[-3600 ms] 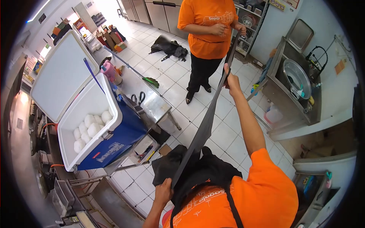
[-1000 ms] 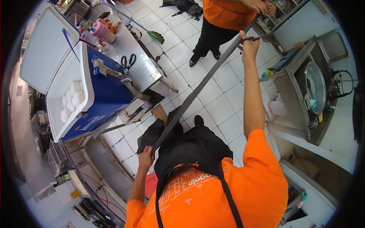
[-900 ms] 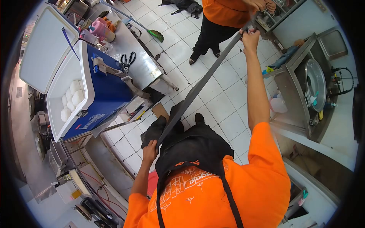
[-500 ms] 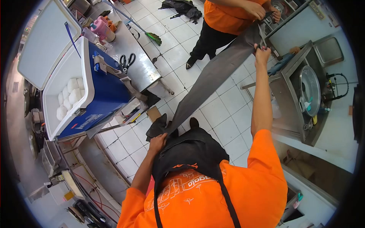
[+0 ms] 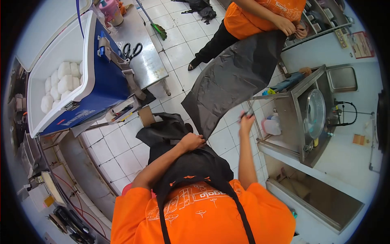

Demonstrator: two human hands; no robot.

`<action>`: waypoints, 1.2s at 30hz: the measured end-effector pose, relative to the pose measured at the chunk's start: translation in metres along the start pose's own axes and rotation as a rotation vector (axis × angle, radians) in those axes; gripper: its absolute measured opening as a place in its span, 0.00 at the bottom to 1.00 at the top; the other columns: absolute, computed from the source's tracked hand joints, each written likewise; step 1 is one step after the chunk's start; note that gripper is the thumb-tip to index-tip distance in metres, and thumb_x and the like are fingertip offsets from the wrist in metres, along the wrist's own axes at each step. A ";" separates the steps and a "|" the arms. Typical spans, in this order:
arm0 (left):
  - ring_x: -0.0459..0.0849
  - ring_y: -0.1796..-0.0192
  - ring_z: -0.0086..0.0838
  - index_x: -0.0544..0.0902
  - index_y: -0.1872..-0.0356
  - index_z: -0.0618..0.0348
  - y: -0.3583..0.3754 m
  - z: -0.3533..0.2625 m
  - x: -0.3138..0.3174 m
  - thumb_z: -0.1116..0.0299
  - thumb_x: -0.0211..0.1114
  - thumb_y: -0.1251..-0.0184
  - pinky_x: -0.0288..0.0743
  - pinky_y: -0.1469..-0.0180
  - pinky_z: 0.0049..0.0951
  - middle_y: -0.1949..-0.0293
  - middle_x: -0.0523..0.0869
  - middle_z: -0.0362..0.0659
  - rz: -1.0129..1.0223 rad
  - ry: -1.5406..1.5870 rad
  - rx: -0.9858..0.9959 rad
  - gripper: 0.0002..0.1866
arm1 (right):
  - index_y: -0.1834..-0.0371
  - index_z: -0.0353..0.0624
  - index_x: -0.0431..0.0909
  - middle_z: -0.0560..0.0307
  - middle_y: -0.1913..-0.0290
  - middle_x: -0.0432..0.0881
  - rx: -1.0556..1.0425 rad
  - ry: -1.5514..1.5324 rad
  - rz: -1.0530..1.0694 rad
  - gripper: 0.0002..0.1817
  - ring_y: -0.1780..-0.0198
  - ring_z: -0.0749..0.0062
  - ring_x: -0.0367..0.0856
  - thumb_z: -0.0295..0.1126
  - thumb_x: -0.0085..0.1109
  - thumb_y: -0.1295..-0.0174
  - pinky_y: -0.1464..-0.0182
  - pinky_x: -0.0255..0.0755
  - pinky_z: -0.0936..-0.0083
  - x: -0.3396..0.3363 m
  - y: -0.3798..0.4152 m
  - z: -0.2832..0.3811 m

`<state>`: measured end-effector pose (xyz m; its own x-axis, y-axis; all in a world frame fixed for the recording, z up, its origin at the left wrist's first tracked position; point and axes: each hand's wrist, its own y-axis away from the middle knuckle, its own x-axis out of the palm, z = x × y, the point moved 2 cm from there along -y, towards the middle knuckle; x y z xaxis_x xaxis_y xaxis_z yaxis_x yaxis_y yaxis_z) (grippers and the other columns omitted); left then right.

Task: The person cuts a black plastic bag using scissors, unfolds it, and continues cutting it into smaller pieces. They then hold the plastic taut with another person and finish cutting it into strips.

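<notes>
My left hand [image 5: 192,141] is closed on the near end of a long black plastic sheet [image 5: 231,73], just above my apron. At the sheet's far end, another person's hands [image 5: 293,29] hold it. To the right of the sheet, my right hand [image 5: 246,120] grips small scissors [image 5: 251,106] by the handles, their blades pointing away and apart from the sheet. More black plastic [image 5: 164,129] hangs by my left hand.
On the left stands an open blue cooler [image 5: 101,87] with white wrapped bundles [image 5: 61,83]. Black-handled scissors [image 5: 132,52] lie on a metal table [image 5: 150,67]. A sink counter [image 5: 298,118] with a round metal lid [image 5: 315,114] is on the right.
My right hand has come down and nearer, away from the sheet. The sheet has spread wider, and my left hand has moved right. The other person's hands still hold the far end.
</notes>
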<state>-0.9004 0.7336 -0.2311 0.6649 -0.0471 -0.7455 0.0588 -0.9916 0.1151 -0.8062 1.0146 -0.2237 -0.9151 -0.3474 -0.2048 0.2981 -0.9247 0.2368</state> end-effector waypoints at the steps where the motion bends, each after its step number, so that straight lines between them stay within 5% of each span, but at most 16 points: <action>1: 0.86 0.70 0.43 0.85 0.66 0.56 -0.005 -0.001 0.006 0.55 0.57 0.29 0.81 0.67 0.43 0.66 0.83 0.46 -0.034 -0.022 0.043 0.16 | 0.59 0.52 0.57 0.60 0.67 0.76 0.093 0.010 0.103 0.16 0.68 0.74 0.80 0.29 0.59 0.33 0.72 0.75 0.76 -0.001 0.026 -0.025; 4: 0.86 0.72 0.42 0.84 0.67 0.56 -0.012 -0.016 -0.014 0.54 0.57 0.29 0.80 0.69 0.42 0.67 0.83 0.44 -0.076 0.033 0.069 0.17 | 0.56 0.50 0.56 0.56 0.64 0.79 0.273 -0.116 0.328 0.21 0.65 0.68 0.84 0.30 0.65 0.35 0.67 0.78 0.73 0.009 0.110 -0.022; 9: 0.84 0.72 0.45 0.83 0.71 0.57 -0.023 -0.039 -0.044 0.55 0.61 0.32 0.77 0.70 0.43 0.71 0.80 0.45 -0.219 0.164 0.078 0.16 | 0.58 0.46 0.58 0.55 0.65 0.79 0.277 -0.152 0.356 0.19 0.67 0.71 0.83 0.24 0.64 0.36 0.69 0.78 0.76 0.006 0.159 0.001; 18: 0.83 0.71 0.43 0.84 0.74 0.57 -0.018 -0.061 -0.075 0.63 0.61 0.33 0.76 0.68 0.41 0.73 0.79 0.44 -0.291 0.322 0.164 0.12 | 0.53 0.41 0.60 0.55 0.62 0.78 0.132 -0.238 0.295 0.21 0.62 0.75 0.79 0.21 0.66 0.39 0.63 0.76 0.79 0.006 0.193 0.056; 27: 0.83 0.69 0.46 0.81 0.76 0.64 -0.004 -0.078 -0.103 0.62 0.64 0.36 0.77 0.66 0.43 0.71 0.81 0.47 -0.186 0.252 0.223 0.15 | 0.51 0.40 0.58 0.57 0.62 0.77 -0.135 0.021 0.277 0.20 0.60 0.77 0.78 0.18 0.60 0.37 0.58 0.74 0.81 0.001 0.208 0.074; 36: 0.83 0.73 0.44 0.81 0.79 0.62 0.023 -0.091 -0.107 0.56 0.62 0.31 0.78 0.71 0.42 0.72 0.81 0.45 -0.145 0.070 0.301 0.21 | 0.49 0.38 0.57 0.58 0.62 0.76 -0.061 -0.008 0.282 0.24 0.62 0.78 0.78 0.24 0.66 0.37 0.59 0.74 0.80 0.012 0.206 0.085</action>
<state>-0.9027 0.7269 -0.0891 0.7161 0.0949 -0.6915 -0.0593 -0.9788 -0.1958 -0.7788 0.8337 -0.0965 -0.7958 -0.5911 -0.1312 0.5566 -0.7995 0.2260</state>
